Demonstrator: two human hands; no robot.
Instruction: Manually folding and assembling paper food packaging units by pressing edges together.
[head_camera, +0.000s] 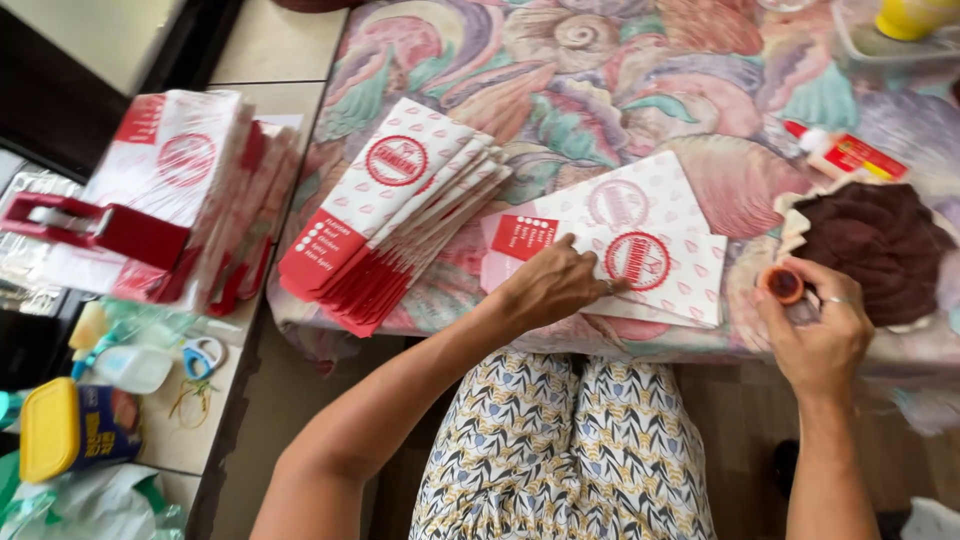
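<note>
The table with its shell-patterned cloth (640, 80) filled most of my view, its near edge running just above my patterned lap, with bare floor showing to either side of my knees. Between the two stacks of packets there was a narrow strip of open cloth, and more free cloth lay farther back.

My left hand (548, 285) lay palm-down, fingers curled and pressing on the flat white-and-red paper packet (640, 255) at the table's near edge; it pinned the sheet rather than gripping it. My right hand (818, 335) was closed around a small tube, pinching its orange round cap (783, 285) between thumb and fingers, just right of the packet. Behind that hand sat a dark brown cloth (875, 250), touching the cut-out edge beneath it, and beyond it a red-and-white glue tube (850, 152).

To the left of the packet, a fanned stack of packets (395, 215) overhung the table's corner. Well apart on the side counter stood a taller bundle of packets (185, 180) with a red holder (95, 228) in front, blue-handled scissors (203, 355) and a yellow-lidded box (70, 430).

The tube's body was hidden inside my right fist, and a yellow object at the top right corner was cut off.
</note>
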